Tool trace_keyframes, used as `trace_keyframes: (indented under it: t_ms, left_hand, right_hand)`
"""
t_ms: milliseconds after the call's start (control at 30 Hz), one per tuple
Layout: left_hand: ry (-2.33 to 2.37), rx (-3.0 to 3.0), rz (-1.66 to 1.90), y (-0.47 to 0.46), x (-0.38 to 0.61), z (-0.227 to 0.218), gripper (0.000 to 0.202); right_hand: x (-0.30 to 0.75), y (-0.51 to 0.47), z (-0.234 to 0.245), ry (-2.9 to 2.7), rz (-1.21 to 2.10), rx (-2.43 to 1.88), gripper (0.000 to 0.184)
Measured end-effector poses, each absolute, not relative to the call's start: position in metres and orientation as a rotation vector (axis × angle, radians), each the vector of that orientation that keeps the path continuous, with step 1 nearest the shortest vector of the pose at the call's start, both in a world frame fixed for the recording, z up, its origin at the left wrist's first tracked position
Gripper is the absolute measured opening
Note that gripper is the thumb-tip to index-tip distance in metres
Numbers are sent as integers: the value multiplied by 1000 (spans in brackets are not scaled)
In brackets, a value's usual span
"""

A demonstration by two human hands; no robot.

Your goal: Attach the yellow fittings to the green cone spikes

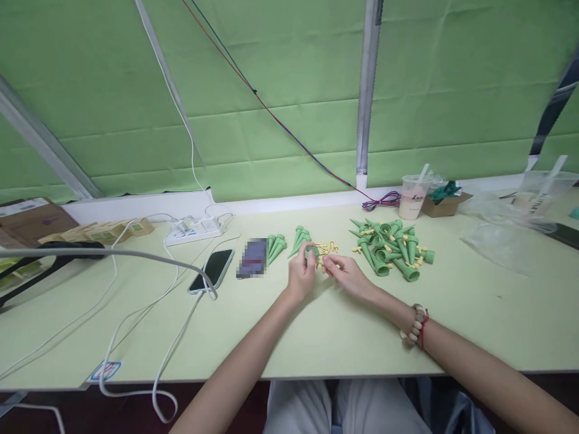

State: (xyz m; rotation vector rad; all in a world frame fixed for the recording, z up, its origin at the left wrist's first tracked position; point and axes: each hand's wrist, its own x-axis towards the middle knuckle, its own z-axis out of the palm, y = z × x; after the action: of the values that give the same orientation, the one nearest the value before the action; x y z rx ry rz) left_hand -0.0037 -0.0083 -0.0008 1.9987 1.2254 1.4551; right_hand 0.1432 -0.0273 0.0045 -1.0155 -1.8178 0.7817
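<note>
My left hand (302, 274) is closed around a green plastic spike (312, 252), whose round wide end shows above the fingers. Close beside it, the fingertips of my right hand (347, 276) pinch at a small yellow plastic piece (319, 263), partly hidden between the hands. Just behind lie several loose yellow pieces (332, 247). Green cone-shaped spikes (299, 236) rest in a small group behind my left hand, and another group of spikes (277, 246) lies farther left. To the right is a heap of green spikes (384, 244) with yellow pieces among them.
A phone (211, 270) and a blurred dark rectangular item (252, 258) lie left. White cables cross the left side from a power strip (196, 229). At the back right stand a drink cup (412, 198), a small cardboard box (446, 204) and clear plastic bags (497, 244).
</note>
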Motion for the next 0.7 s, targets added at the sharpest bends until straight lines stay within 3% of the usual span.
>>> trace_keyframes:
  t_ms: [167,300,433,600,700]
  left_hand:
    - [1204,1842,1541,-8,3,3,36]
    - [1167,1867,1512,-11,5,5,36]
    - [1212,1932,1392,-15,3,4,36]
    - [1234,2046,1336,-16,-1,4,35]
    - [1231,2033,1351,-14,1,3,36]
  right_hand:
    - [148,-31,10,-2021,412,-1126,28]
    - [150,-30,10,-2073,348,-1094,28]
    - [146,-29,4,-2002,523,-1072,32]
    - [138,-28,-4,-1771,1049,-907,46]
    - [140,-28,-3,-1792,1051,-942,50]
